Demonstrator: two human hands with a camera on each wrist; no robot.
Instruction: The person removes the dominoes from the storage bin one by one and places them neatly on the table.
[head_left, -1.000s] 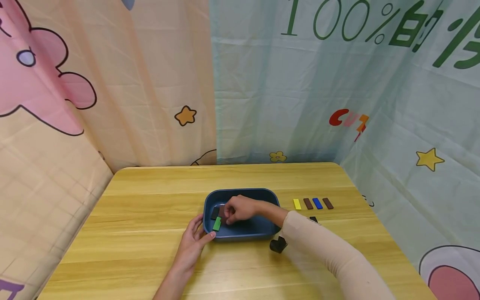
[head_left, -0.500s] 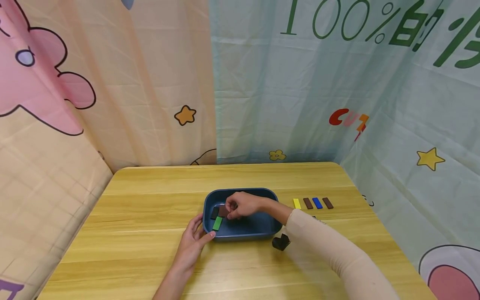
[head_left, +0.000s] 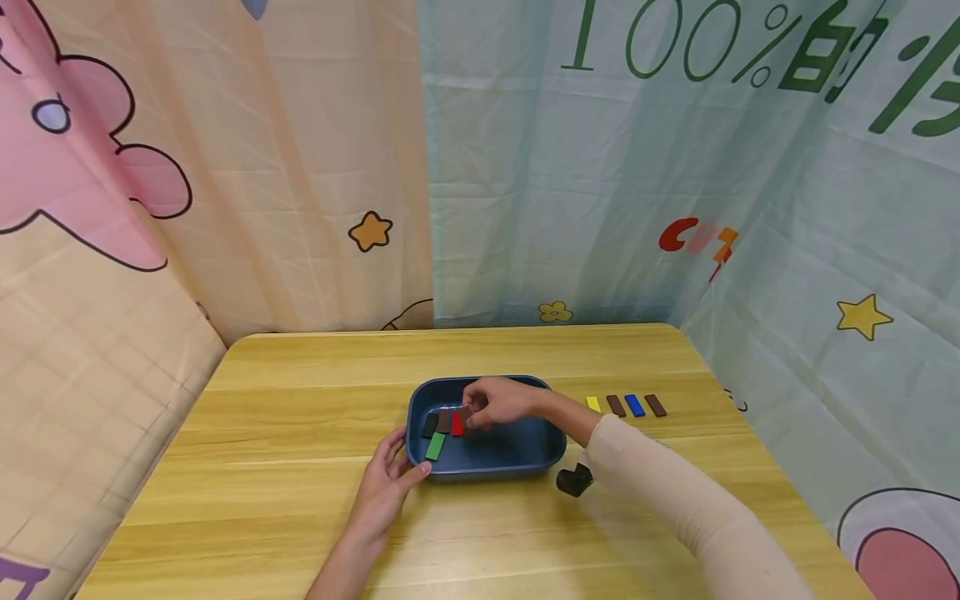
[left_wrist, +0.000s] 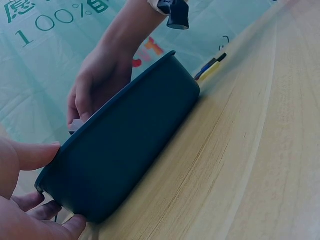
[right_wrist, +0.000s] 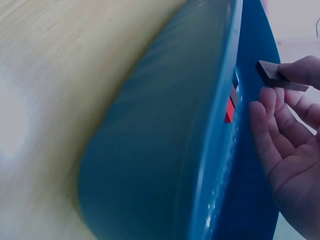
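Left hand (head_left: 385, 477): thumb and fingers grip the tub (head_left: 517, 450) at its left end.
Tub: black block (head_left: 429, 426), green block (head_left: 435, 447), brown block (head_left: 444, 422), red block (head_left: 457, 425) inside.
Right hand (head_left: 501, 400): pinches a dark block (right_wrist: 272, 76) over the tub; mid-placing, I'd say; next probably calls for lowering it flat.
Tabletop (head_left: 720, 433): four blocks (head_left: 634, 406) in a row.

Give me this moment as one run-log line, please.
left hand: holds tray; right hand: pinches dark block; inside tray: red block, green block; table: blue block
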